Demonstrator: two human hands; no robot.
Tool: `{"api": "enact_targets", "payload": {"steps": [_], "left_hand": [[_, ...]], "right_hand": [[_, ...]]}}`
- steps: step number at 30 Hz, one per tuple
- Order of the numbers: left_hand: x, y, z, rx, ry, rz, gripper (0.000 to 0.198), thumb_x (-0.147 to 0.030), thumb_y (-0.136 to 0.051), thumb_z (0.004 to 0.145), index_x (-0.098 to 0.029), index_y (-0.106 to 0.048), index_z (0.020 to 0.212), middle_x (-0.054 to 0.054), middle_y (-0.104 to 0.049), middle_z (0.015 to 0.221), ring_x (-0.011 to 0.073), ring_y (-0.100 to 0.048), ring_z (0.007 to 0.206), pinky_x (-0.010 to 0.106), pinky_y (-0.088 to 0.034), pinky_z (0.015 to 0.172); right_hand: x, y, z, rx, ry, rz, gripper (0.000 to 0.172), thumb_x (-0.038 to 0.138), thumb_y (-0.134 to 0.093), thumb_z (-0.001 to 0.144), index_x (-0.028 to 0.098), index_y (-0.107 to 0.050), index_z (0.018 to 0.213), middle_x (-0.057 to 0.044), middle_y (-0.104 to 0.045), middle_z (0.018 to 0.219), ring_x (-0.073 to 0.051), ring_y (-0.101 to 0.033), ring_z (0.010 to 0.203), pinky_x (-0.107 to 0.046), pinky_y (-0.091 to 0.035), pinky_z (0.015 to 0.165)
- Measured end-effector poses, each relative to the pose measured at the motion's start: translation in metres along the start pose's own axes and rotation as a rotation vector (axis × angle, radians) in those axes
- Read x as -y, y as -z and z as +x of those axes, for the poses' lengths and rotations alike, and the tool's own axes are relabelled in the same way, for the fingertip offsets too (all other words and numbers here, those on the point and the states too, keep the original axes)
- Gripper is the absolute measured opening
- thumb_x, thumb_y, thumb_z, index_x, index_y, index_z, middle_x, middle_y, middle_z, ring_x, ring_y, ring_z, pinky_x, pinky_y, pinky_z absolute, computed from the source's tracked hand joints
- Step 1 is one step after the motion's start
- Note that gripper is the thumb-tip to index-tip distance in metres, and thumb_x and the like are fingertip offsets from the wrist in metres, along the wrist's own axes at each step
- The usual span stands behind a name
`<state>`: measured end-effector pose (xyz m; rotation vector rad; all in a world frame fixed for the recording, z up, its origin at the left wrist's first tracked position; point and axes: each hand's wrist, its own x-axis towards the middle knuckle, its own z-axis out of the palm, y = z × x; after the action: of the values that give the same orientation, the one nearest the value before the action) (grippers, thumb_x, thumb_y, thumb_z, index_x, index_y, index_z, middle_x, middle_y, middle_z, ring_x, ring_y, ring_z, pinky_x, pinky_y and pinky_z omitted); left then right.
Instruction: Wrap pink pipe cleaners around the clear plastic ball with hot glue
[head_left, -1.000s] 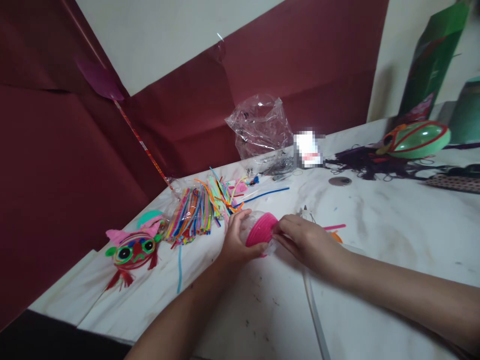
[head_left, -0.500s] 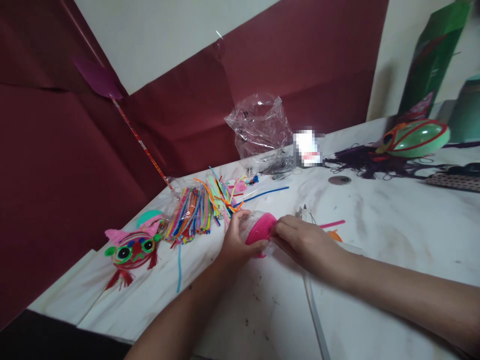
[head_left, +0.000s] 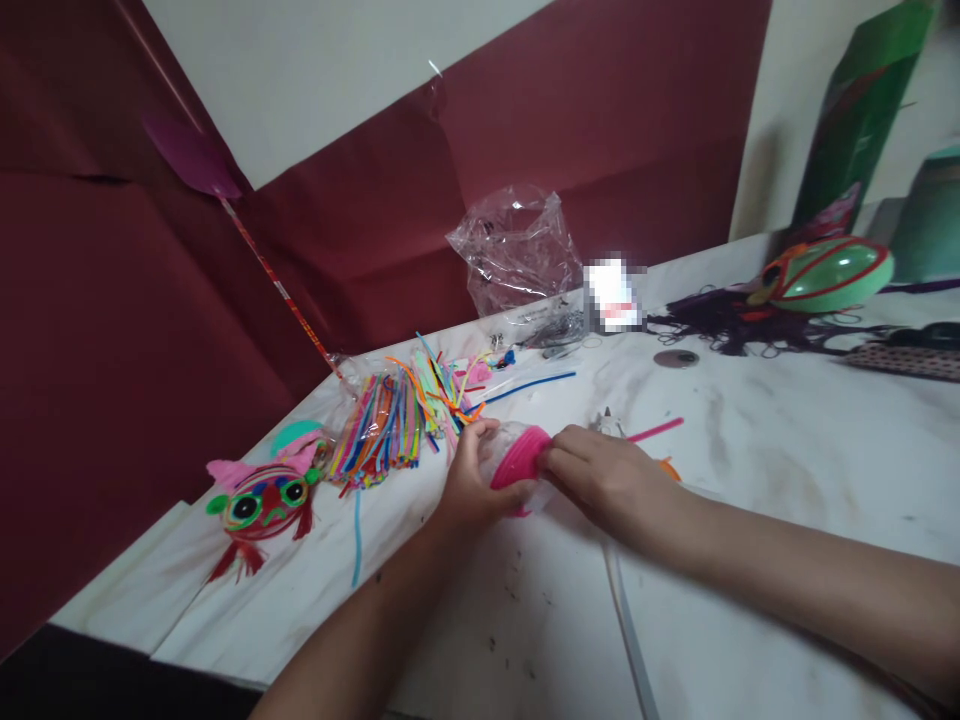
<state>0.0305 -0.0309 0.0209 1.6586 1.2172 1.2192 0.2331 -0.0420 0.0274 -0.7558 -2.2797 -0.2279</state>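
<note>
Both hands meet over the white marbled table (head_left: 750, 520). My left hand (head_left: 469, 485) is curled around a clear plastic ball wrapped partly in pink pipe cleaner (head_left: 517, 462), holding it from the left. My right hand (head_left: 600, 480) presses its fingertips against the pink winding on the ball's right side. A loose pink pipe cleaner (head_left: 656, 430) lies on the table just behind my right hand.
A bundle of coloured pipe cleaners (head_left: 397, 415) lies left of the hands, with a finished red and pink fish figure (head_left: 259, 500) further left. A clear plastic bag (head_left: 517, 250) stands at the back, a green figure (head_left: 825, 275) and dark threads at the far right.
My right hand has slid a little to the left over the pink winding, covering more of it. The left hand keeps its grip on the ball.
</note>
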Motion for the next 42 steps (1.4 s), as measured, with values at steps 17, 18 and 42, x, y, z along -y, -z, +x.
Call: {"api": "enact_targets", "payload": {"steps": [17,18,42], "left_hand": [[-0.017,0.012,-0.001,-0.064,0.148,-0.283,0.070,-0.035,-0.064,0.065,-0.020,-0.049,0.132,0.010,-0.067,0.111,0.0260,-0.063,0.083,0.035,-0.051,0.066],[-0.020,0.012,-0.001,-0.070,0.142,-0.274,0.069,-0.032,-0.063,0.066,-0.020,-0.050,0.132,0.010,-0.067,0.112,0.0266,-0.063,0.088,0.035,-0.051,0.069],[0.020,0.016,0.015,-0.198,0.215,-0.519,0.066,-0.043,-0.068,0.073,-0.022,-0.049,0.134,0.009,-0.069,0.107,0.0250,-0.067,0.084,0.029,-0.052,0.054]], "right_hand": [[-0.043,0.048,-0.014,0.146,-0.219,-0.240,0.016,0.030,-0.056,0.090,0.021,-0.065,0.079,-0.010,-0.069,0.079,-0.027,-0.068,0.068,-0.036,-0.048,0.055],[-0.048,0.045,-0.020,0.240,-0.296,-0.251,0.016,0.032,-0.059,0.089,0.021,-0.065,0.078,-0.011,-0.070,0.080,-0.028,-0.069,0.068,-0.036,-0.047,0.055],[-0.046,0.022,-0.049,0.502,-0.322,-0.206,0.018,0.003,-0.048,0.071,0.018,-0.056,0.077,-0.014,-0.066,0.082,-0.032,-0.063,0.086,-0.038,-0.049,0.065]]}}
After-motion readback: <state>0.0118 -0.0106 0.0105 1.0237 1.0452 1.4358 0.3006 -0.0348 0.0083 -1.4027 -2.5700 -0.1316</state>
